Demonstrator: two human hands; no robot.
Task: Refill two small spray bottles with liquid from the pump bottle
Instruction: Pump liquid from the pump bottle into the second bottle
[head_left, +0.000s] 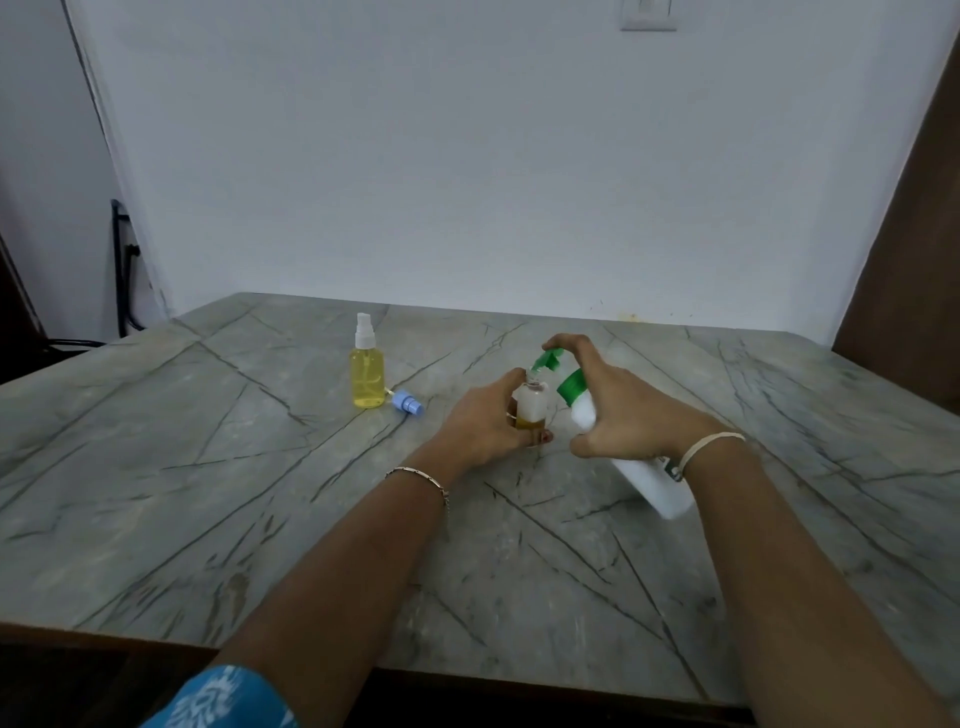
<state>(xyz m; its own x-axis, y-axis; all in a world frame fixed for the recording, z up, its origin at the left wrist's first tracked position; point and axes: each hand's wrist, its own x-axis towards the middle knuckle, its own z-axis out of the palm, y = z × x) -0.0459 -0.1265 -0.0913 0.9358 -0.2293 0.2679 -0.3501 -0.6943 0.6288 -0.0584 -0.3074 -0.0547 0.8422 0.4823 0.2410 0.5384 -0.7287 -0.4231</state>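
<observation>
Frosted-white plastic with a shallow amber layer at the bottom: small uncapped spray bottle (531, 402), upright near the middle of the table (208, 467), mouth open. Gripped from the left by the left hand (488, 426), fingers and thumb curled round its body. Right over the open mouth, touching it or just short of it, the green pump head (548, 359) of the pump bottle (657, 491). Leans steeply, white base toward the person and out to the right, green collar up beside the small bottle; impossible to tell whether the base rests on the table. Held by the right hand (623, 415), thumb and lower fingers wrapped round the upper body, forefinger stretched over the top of the pump head. Farther back and to the left, well apart from both hands, second spray bottle (368, 382): upright, nearly full of yellow liquid, white sprayer fitted. Just beside its base on the right, blue spray cap (408, 402) lying on its side. Thin metal bracelet (418, 475) on the left wrist, pale band (711, 447) on the right. Grey, dark-veined tabletop with a brown front edge. Behind, plain pale wall (467, 156) with a switch plate (648, 14) at the top. Blue-and-white patterned cloth (223, 699) at the bottom edge.
</observation>
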